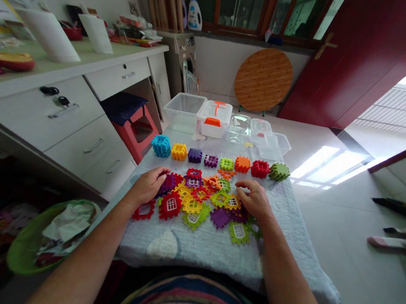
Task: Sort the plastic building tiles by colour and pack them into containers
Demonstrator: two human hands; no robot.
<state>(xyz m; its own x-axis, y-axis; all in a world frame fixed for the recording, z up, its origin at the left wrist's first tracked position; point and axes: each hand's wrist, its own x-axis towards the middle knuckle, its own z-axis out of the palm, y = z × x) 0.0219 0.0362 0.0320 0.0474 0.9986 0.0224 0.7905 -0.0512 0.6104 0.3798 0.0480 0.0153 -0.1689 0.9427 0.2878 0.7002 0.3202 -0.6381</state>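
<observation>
A loose heap of flat interlocking plastic building tiles with notched edges lies on the table before me. Among them are a red window tile (170,205), a yellow tile (192,205), a purple tile (220,218) and a green window tile (239,232). My left hand (150,185) rests at the heap's left edge beside dark purple tiles (168,183), fingers loosely bent, with nothing visible in it. At the right edge, my right hand (254,198) hovers or rests near a yellow window tile (233,202), its fingers apart and curved, seemingly holding nothing.
Behind the heap runs a row of tile stacks sorted by colour, from a blue stack (161,146) to an olive-green stack (279,172). Clear plastic bins (183,112) and a lidded box with orange handle (214,119) stand at the cloth-covered table's (191,249) far end.
</observation>
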